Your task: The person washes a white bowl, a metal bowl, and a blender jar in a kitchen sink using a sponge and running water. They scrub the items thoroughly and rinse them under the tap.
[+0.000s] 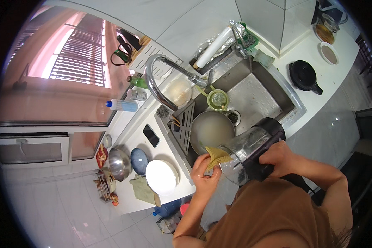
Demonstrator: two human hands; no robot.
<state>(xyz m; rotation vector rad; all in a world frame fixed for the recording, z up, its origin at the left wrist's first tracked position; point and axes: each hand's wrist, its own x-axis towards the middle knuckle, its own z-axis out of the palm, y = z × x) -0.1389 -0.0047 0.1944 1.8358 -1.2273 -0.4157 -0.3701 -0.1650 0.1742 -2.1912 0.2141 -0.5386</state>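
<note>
My right hand (pixel 279 157) grips the dark handle of a clear blender jar (pixel 248 144) with a black base, tipped on its side. The jar's mouth faces my left hand (pixel 206 178), which pinches a yellow cloth (pixel 217 158) against or right beside the rim. Under the cloth and the jar lies the steel sink (pixel 254 96). A round pan (pixel 212 131) with cloudy liquid sits in it, close to the cloth. Behind the pan stands a small green strainer (pixel 218 99), near the drain (pixel 233 117).
A curved chrome faucet (pixel 155 68) arches over the sink's left side, beside a slotted rack (pixel 184 127). On the left counter lie a phone (pixel 151 135), white plates (pixel 161 177), a blue bowl (pixel 139 161) and a steel bowl (pixel 120 164). A black dish (pixel 303 75) rests on the right counter.
</note>
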